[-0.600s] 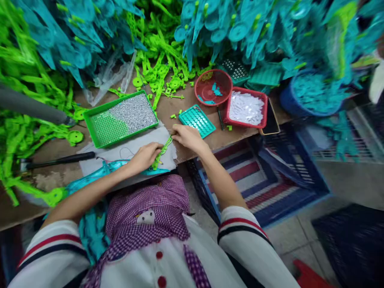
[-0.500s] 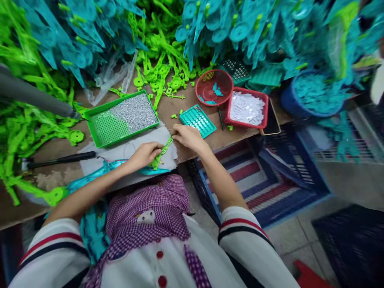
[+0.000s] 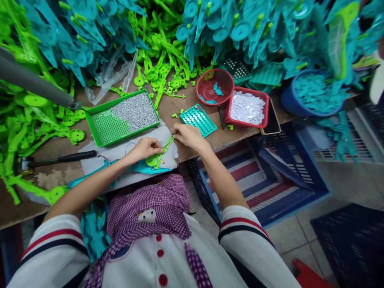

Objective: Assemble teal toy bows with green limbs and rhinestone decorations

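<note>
A green plastic part (image 3: 154, 160) lies over a teal part (image 3: 144, 167) on a pale cloth at the table's front edge. Over the green part is my left hand (image 3: 147, 148), fingers pinched together; whatever is between its fingertips is too small to make out. My right hand (image 3: 186, 135) is closed on the thin far end of the same green part. Just behind the hands stands a green tray (image 3: 111, 130) of small silvery pieces. A teal tray (image 3: 199, 120) with round pieces lies beyond my right hand.
A hammer (image 3: 63, 158) lies at the left. Behind are a red basket (image 3: 214, 86), a red tray of white pieces (image 3: 247, 107) and a blue tub (image 3: 315, 94). Green and teal parts are heaped along the back. A grey arm-like bar (image 3: 33, 82) reaches in from the left.
My left hand has risen slightly away from the lower part of the green piece, showing more of it. My right hand has stayed almost in place at its far end.
</note>
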Demonstrator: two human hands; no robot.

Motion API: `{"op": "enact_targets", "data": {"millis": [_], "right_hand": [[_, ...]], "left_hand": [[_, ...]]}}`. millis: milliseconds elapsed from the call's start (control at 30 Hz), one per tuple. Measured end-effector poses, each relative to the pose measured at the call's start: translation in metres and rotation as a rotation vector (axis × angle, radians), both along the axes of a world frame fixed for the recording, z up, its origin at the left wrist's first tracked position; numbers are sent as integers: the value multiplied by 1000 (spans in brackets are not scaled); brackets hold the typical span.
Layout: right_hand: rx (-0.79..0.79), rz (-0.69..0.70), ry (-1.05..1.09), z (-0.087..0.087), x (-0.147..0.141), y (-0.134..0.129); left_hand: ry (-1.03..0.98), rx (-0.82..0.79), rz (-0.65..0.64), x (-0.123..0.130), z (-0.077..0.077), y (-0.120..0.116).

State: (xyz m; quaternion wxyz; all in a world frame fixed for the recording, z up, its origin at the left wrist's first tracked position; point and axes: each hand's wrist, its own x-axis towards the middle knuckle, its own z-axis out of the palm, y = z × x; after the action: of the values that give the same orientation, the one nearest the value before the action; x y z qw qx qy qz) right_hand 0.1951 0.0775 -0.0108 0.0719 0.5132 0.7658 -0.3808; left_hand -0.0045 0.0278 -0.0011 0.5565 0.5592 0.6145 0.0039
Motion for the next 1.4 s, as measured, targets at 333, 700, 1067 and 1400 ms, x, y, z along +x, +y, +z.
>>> {"op": "enact_targets", "data": {"millis": [333, 700, 1067, 1400], "right_hand": [[-9, 4, -14, 0, 1, 0], [-18, 30, -37, 6, -1, 1], [-27, 9, 1, 2, 0, 1], [-33, 7, 17, 2, 1, 1]], "left_hand": [[-115, -104, 6, -1, -9, 8], [32, -170, -132, 11, -4, 31], [-138, -274, -51, 1, -19, 31], [-61, -235, -143, 8, -20, 38]]}}
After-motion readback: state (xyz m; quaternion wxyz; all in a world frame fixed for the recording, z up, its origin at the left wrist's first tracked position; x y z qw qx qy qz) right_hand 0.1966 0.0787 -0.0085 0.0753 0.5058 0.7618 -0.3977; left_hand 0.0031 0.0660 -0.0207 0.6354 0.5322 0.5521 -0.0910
